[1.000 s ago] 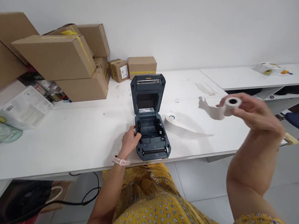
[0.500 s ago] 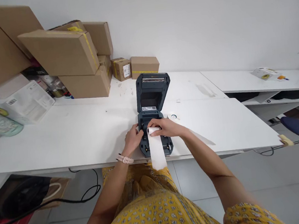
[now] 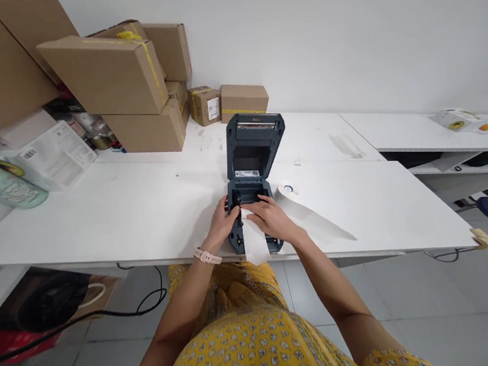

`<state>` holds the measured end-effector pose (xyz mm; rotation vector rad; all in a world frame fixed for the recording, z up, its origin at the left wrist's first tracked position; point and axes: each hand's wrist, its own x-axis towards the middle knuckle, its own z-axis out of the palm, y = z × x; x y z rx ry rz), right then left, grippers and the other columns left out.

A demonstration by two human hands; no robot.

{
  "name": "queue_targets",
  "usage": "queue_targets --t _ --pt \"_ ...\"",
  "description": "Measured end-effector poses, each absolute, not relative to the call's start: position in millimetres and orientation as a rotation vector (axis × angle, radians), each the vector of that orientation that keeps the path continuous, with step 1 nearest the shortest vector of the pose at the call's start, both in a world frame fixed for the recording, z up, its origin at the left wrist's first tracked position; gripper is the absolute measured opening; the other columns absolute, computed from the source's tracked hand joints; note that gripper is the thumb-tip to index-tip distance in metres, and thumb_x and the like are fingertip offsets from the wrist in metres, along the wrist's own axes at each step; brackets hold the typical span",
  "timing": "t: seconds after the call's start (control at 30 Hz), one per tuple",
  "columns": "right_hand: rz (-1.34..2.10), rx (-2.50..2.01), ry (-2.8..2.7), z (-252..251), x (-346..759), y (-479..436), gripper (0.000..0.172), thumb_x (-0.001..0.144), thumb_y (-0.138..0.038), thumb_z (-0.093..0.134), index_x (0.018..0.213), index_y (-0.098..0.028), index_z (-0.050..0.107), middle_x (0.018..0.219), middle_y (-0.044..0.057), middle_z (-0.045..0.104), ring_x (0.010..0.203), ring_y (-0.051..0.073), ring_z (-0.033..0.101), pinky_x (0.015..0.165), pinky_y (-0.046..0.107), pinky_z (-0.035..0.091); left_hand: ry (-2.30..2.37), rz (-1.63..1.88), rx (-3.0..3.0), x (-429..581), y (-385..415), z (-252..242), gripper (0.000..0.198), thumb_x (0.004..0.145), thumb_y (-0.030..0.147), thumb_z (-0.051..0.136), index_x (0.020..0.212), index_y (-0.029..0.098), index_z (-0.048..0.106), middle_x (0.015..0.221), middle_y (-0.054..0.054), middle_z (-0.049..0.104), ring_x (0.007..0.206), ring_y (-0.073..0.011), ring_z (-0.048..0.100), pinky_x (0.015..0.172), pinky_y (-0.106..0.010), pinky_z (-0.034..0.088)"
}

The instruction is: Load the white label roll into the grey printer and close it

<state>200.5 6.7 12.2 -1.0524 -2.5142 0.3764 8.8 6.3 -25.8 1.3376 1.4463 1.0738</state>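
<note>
A dark blue-grey label printer (image 3: 255, 145) stands on the table near its front edge, lid raised. My left hand (image 3: 222, 225) grips the printer's left wall, fingers outside and thumb reaching in beside the roll. From above, my right hand (image 3: 272, 218) is closed over a small white paper roll (image 3: 245, 213) inside the printer, hiding most of it. A loose strip of paper (image 3: 255, 245) runs from that roll over the printer's front and past the table edge. To the right of the printer, a second roll (image 3: 287, 190) lies on the table, its long strip trailing forward.
Cardboard boxes (image 3: 104, 75) are stacked at the back left, beside a white carton (image 3: 54, 160) and a mint-green bottle (image 3: 10, 183). Two small boxes (image 3: 244, 99) stand behind the printer against the wall. A black cable (image 3: 122, 311) hangs below the white table (image 3: 164, 215).
My right hand has lowered the paper roll deeper into the printer, and its fingers now cover it more. My left thumb has moved in against the roll's side. The view has shifted slightly.
</note>
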Motion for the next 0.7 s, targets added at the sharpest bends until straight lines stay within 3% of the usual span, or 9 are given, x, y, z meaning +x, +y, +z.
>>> queue_targets --t 0.37,0.5,0.7 --pt "0.528 -0.944 -2.551 22.8 213.1 12.6 0.028 0.099 -0.016 0.042 0.124 -0.027 0.05 0.122 0.005 0.074 0.111 0.026 0.072 0.124 0.061 0.024 1.371 1.07 1.386 5.3 5.8 -29.9 0.061 0.091 0.042 0.06 0.145 0.019 0.046 0.145 -0.015 0.057 0.129 -0.0273 0.057 0.103 -0.041 0.05" --pt "0.497 -0.949 -2.584 22.2 215.1 14.1 0.031 0.099 -0.016 0.041 0.127 -0.026 0.052 0.121 0.006 0.073 0.112 0.026 0.071 0.125 0.062 0.023 1.496 1.173 1.618 8.8 -3.2 -15.4 0.057 0.091 0.037 0.061 0.144 0.021 0.047 0.15 -0.014 0.052 0.137 -0.0281 0.05 0.11 -0.045 0.045" --pt "0.446 -0.913 -2.596 19.6 216.4 16.2 0.033 0.1 -0.017 0.039 0.128 -0.024 0.054 0.121 0.007 0.072 0.111 0.026 0.07 0.125 0.061 0.024 1.379 1.152 2.031 20.9 -26.0 4.4 0.044 0.088 0.026 0.063 0.132 0.023 0.055 0.141 -0.01 0.059 0.138 -0.0252 0.049 0.119 -0.046 0.038"
